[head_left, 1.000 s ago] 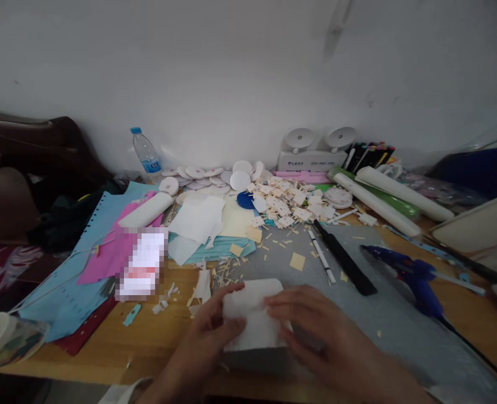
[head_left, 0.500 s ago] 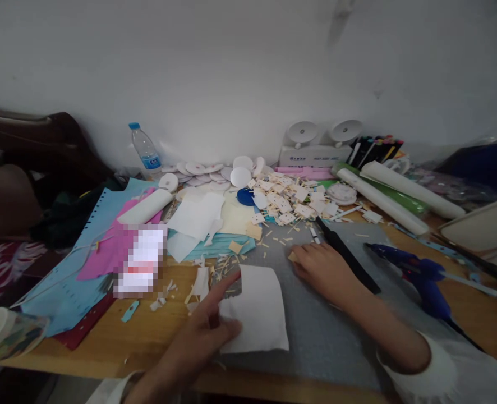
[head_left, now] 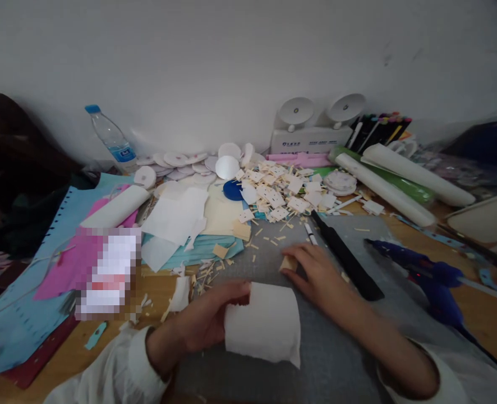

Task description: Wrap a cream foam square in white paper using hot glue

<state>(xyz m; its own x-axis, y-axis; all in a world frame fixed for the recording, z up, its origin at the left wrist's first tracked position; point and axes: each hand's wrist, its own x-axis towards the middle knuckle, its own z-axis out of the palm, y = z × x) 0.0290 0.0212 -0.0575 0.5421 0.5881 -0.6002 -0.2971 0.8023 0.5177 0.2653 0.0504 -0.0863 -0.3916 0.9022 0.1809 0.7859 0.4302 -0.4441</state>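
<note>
My left hand (head_left: 204, 314) grips a curved sheet of white paper (head_left: 263, 325) by its left side, raised over the grey cutting mat (head_left: 332, 359). The sheet has a notch at its upper left, where my thumb lies; the fingers behind it are hidden. Farther right, my right hand (head_left: 316, 272) pinches a small tan paper piece (head_left: 289, 264) between thumb and fingers, low over the mat. Just beyond that hand lies a white marker (head_left: 311, 233), and to its right a long black tool (head_left: 347, 258), its kind unclear.
Behind the mat sits a heap of small cream paper pieces with dots (head_left: 277, 191). A blue glue gun (head_left: 420, 275) rests at the right, near white rolls (head_left: 385, 188). Coloured sheets (head_left: 72, 264), paper stacks (head_left: 176, 216) and a water bottle (head_left: 111, 137) stand left.
My left hand has raised and turned the white paper, shifting it rightward, with the thumb now along its notch. The tan piece in my right hand shows more clearly. The view has shifted.
</note>
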